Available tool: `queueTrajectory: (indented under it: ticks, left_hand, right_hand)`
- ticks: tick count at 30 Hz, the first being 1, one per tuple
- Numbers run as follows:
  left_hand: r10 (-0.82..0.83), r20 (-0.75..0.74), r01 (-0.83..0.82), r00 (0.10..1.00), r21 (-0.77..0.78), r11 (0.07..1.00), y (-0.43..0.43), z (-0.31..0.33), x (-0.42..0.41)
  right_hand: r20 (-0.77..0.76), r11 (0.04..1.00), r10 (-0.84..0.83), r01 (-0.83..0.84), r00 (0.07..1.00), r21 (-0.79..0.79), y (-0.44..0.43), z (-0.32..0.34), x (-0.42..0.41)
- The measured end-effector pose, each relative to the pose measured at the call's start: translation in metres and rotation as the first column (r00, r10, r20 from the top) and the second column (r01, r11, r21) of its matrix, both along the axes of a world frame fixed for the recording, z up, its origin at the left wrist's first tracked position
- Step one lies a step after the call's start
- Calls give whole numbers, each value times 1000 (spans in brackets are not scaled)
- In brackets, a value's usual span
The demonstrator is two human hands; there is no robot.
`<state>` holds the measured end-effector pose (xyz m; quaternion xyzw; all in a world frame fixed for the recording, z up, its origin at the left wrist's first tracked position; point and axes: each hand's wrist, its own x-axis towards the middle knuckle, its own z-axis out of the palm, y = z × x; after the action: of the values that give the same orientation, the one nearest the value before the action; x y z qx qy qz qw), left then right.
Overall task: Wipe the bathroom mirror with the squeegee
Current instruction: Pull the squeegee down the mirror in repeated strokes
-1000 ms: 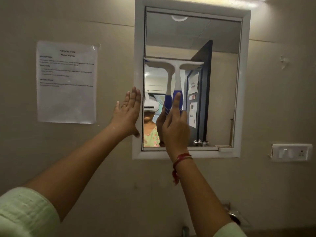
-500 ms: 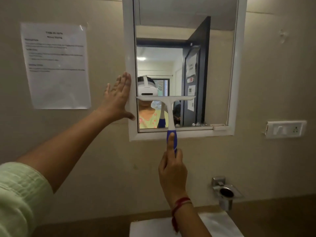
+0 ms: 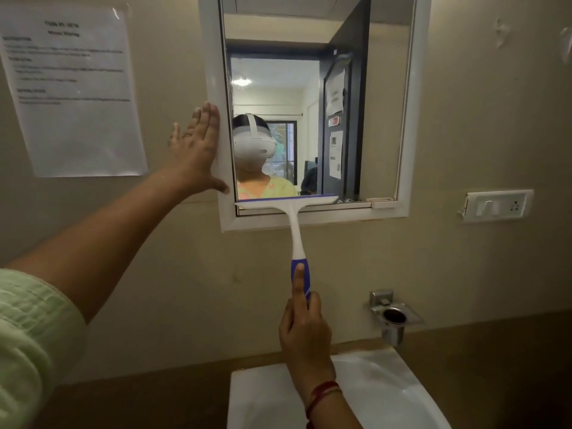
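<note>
White-framed mirror (image 3: 387,103), one; squeegee (image 3: 294,232), one

The bathroom is dim and warm; the brightest part lies inside the mirror (image 3: 383,119), where a ceiling lamp (image 3: 242,82) glows in the reflected room. Soft glare sits on the paper sheet (image 3: 74,94) and the white basin (image 3: 387,385). The sheet's print is too blurred to read, and the wide lens bends the mirror frame (image 3: 416,119).

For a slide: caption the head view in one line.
Right hand holds the squeegee at the bottom of the mirror while the left hand rests flat on its frame.
</note>
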<state>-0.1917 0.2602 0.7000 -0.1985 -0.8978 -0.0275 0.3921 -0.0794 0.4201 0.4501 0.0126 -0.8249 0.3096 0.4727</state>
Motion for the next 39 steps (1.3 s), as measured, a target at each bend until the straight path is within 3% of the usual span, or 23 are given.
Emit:
queueTrajectory:
  ticks: [6,10,19,26,39]
  left_hand:
    - [59,29,-58,998,-18,998,5,-1,4]
    - [105,44,-104,993,-34,994,8,1,7]
    - [200,13,-198,980,-99,975,16,7,11]
    - [187,34,-184,982,-87,979,13,5,3]
    - [160,41,-158,986,-59,986,13,6,2]
  right_hand:
    - [11,999,29,-29,1000,-16,-1,-9,10]
    - [-82,995,80,-85,993,-58,2,11,13]
    - [-412,995,63,-89,909,-44,39,176,-32]
    - [-518,999,-13,-5,855,-33,67,306,-68]
    - [-532,994,-83,109,842,19,88,366,-87]
